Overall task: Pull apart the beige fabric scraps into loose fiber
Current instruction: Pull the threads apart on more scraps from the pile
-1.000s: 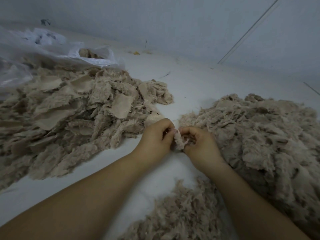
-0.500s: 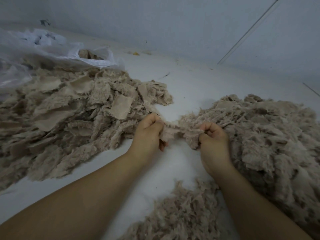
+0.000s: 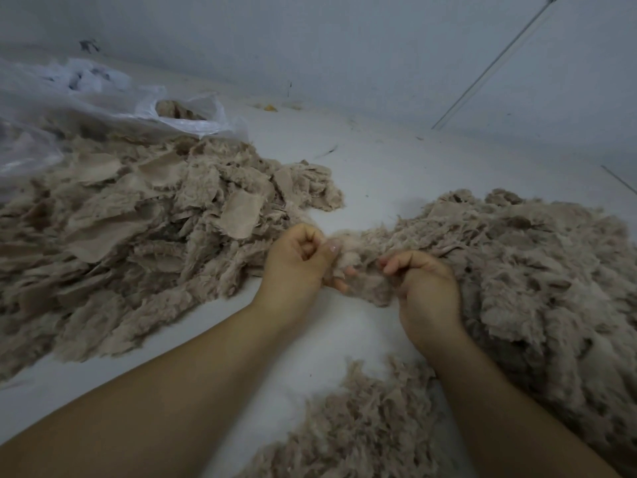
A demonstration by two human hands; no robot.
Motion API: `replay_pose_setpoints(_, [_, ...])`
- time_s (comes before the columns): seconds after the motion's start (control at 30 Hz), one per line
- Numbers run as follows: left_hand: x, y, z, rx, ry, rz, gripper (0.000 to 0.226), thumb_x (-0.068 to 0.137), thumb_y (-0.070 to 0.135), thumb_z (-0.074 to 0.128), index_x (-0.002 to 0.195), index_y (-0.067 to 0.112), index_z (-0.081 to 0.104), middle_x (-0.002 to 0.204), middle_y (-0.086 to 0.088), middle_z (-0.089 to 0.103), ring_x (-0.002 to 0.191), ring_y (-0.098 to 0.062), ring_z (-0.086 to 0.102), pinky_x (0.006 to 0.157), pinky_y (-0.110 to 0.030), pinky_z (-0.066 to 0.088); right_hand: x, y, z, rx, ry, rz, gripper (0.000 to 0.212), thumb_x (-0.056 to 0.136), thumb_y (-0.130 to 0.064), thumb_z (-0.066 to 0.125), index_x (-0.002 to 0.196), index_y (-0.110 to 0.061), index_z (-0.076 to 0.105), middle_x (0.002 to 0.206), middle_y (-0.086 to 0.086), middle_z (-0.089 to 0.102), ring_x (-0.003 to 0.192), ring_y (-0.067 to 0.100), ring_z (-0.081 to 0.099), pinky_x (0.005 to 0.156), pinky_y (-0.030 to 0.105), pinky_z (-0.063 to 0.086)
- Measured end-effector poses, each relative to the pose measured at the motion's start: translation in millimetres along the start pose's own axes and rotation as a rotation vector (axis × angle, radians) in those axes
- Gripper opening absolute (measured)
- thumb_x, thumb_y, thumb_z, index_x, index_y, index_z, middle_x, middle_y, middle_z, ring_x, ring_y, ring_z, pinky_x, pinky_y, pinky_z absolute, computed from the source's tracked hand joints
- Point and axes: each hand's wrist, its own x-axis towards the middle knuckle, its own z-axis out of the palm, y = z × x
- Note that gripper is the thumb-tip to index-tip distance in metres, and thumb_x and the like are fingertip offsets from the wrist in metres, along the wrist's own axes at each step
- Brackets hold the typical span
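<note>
Scrap (image 3: 358, 270) now drawn out into a fuzzy band between the two hands — a second ago a tight wad pinched between touching knuckles. Left hand (image 3: 300, 260) curled, thumb and fingers clamped on the near end; right hand (image 3: 422, 284) curled on the far end, against the loose fiber pile (image 3: 517, 270). Hands apart since then, a little closer than half a second ago. Weave apparently giving way — not yet separated. Uncut scrap heap (image 3: 138, 236) left of the left fingers, still large.

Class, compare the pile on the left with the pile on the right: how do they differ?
The left pile holds flat, whole scraps with smooth backing showing; the right pile is shredded, fluffy fiber. The left pile lies beside a plastic bag; the right pile does not. Both are beige and lie on the white surface.
</note>
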Motion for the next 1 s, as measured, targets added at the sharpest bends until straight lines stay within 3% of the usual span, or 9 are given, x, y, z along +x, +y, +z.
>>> replay_pose_setpoints(0.07, [1, -4, 1, 0.162, 0.048, 0.106, 0.019, 0.09, -0.002, 0.065, 0.076, 0.006, 0.054, 0.065, -0.008, 0.059, 0.058, -0.018, 0.06, 0.055, -0.033, 0.055, -1, -2, -2, -0.065, -0.026, -0.056, 0.047, 0.075, 0.02, 0.032, 0.054, -0.009, 0.063, 0.068, 0.005, 0.065, 0.076, 0.025, 0.059, 0.074, 0.035, 0.047])
replay_pose_setpoints(0.17, [0, -5, 5, 0.383, 0.069, 0.31, 0.015, 0.087, 0.001, 0.069, 0.077, 0.01, 0.063, 0.078, -0.008, 0.065, 0.073, -0.02, 0.062, 0.069, -0.038, 0.054, -9, -1, 0, -0.248, -0.112, -0.193, 0.038, 0.097, -0.006, 0.052, 0.062, -0.007, 0.065, 0.067, 0.007, 0.066, 0.069, 0.018, 0.061, 0.069, 0.03, 0.05])
replay_pose_setpoints(0.27, [-4, -3, 11, 0.58, -0.093, 0.598, 0.012, 0.085, -0.003, 0.068, 0.074, 0.002, 0.065, 0.08, -0.008, 0.065, 0.077, -0.022, 0.062, 0.071, -0.038, 0.053, -17, -5, 5, -0.273, -0.217, -0.195, 0.04, 0.09, -0.043, 0.056, 0.067, -0.013, 0.072, 0.074, 0.019, 0.07, 0.069, 0.023, 0.065, 0.065, 0.03, 0.053])
replay_pose_setpoints(0.37, [-10, -2, 15, 0.722, -0.224, 0.748, 0.013, 0.081, -0.003, 0.071, 0.07, -0.001, 0.065, 0.08, -0.009, 0.066, 0.079, -0.024, 0.061, 0.075, -0.032, 0.05, -16, -6, 4, -0.17, -0.216, -0.118, 0.039, 0.089, -0.039, 0.06, 0.07, -0.006, 0.07, 0.07, 0.022, 0.066, 0.07, 0.029, 0.063, 0.068, 0.041, 0.053])
replay_pose_setpoints(0.53, [-14, 5, 16, 0.6, -0.119, 0.461, 0.009, 0.084, 0.011, 0.072, 0.084, 0.006, 0.065, 0.093, -0.006, 0.058, 0.085, -0.014, 0.056, 0.069, -0.018, 0.046, -11, -5, 3, -0.151, -0.127, -0.046, 0.034, 0.1, -0.011, 0.051, 0.084, 0.017, 0.058, 0.08, 0.033, 0.057, 0.078, 0.034, 0.054, 0.074, 0.045, 0.044])
replay_pose_setpoints(0.67, [-7, 2, 19, 0.556, -0.118, 0.05, 0.024, 0.089, 0.024, 0.07, 0.109, 0.013, 0.063, 0.087, 0.002, 0.056, 0.074, -0.008, 0.052, 0.064, -0.019, 0.045, -12, -9, 1, -0.192, -0.172, -0.043, 0.037, 0.101, -0.008, 0.045, 0.077, -0.008, 0.073, 0.072, 0.006, 0.072, 0.072, 0.017, 0.069, 0.066, 0.028, 0.053])
replay_pose_setpoints(0.8, [-7, -1, 17, 0.477, -0.16, 0.118, 0.014, 0.09, 0.013, 0.069, 0.08, 0.004, 0.066, 0.064, 0.005, 0.052, 0.057, -0.005, 0.045, 0.055, -0.018, 0.038, -14, -7, 3, -0.2, -0.182, -0.06, 0.033, 0.1, -0.017, 0.053, 0.081, 0.006, 0.066, 0.074, 0.017, 0.066, 0.07, 0.025, 0.063, 0.065, 0.032, 0.054])
replay_pose_setpoints(0.9, [-7, -1, 16, 0.403, -0.143, 0.087, 0.023, 0.089, 0.004, 0.067, 0.067, 0.012, 0.063, 0.051, 0.014, 0.054, 0.048, 0.002, 0.047, 0.05, -0.014, 0.039, -14, -4, 3, -0.216, -0.189, -0.091, 0.033, 0.101, -0.019, 0.052, 0.079, -0.004, 0.071, 0.071, 0.01, 0.07, 0.067, 0.017, 0.066, 0.061, 0.03, 0.056])
replay_pose_setpoints(1.0, [-4, 2, 14, 0.305, -0.021, 0.058, 0.027, 0.091, 0.005, 0.064, 0.066, 0.01, 0.058, 0.047, 0.006, 0.051, 0.044, -0.009, 0.044, 0.05, -0.024, 0.039, -9, -1, 4, -0.192, -0.097, -0.122, 0.04, 0.104, -0.021, 0.045, 0.072, -0.009, 0.065, 0.061, -0.001, 0.066, 0.059, 0.012, 0.061, 0.058, 0.026, 0.05])
